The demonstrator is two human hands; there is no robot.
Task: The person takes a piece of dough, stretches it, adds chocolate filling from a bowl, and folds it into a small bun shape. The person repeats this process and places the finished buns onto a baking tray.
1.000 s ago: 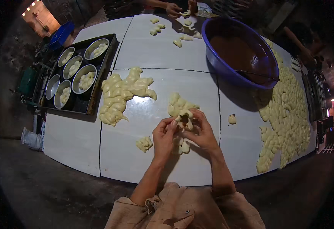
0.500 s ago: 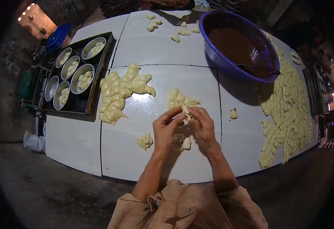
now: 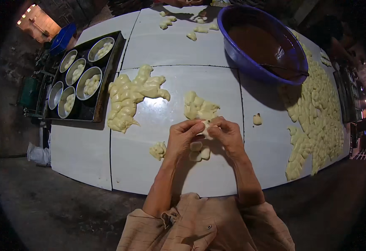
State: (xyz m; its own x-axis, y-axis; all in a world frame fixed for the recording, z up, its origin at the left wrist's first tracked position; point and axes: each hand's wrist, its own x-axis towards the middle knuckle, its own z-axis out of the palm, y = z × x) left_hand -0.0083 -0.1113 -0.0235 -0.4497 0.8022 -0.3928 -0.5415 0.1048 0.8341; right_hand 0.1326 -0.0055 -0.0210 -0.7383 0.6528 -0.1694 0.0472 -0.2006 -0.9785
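My left hand (image 3: 182,138) and my right hand (image 3: 229,137) meet over the white table. Both are closed, pinching a small piece of pale dough (image 3: 206,130) between thumbs and fingers. Just beyond them lies a bigger dough lump (image 3: 199,107), apart from the held piece. Under and nearer than my hands, several small dough pieces (image 3: 201,154) rest together on the tabletop. Left of my left wrist sits a small knobbly dough lump (image 3: 158,150). My fingers cover part of the held piece.
A dark tray (image 3: 96,109) with several round metal tins stands at the left, most tins holding dough balls. A large dough mass (image 3: 126,98) lies beside it. At the back right a purple basin (image 3: 250,70) holds something brown. A dough spread (image 3: 312,113) covers the right side.
My hands have come slightly nearer to me, away from the bigger lump. The pinched piece now shows apart from that lump, and my right hand has moved a little to the right.
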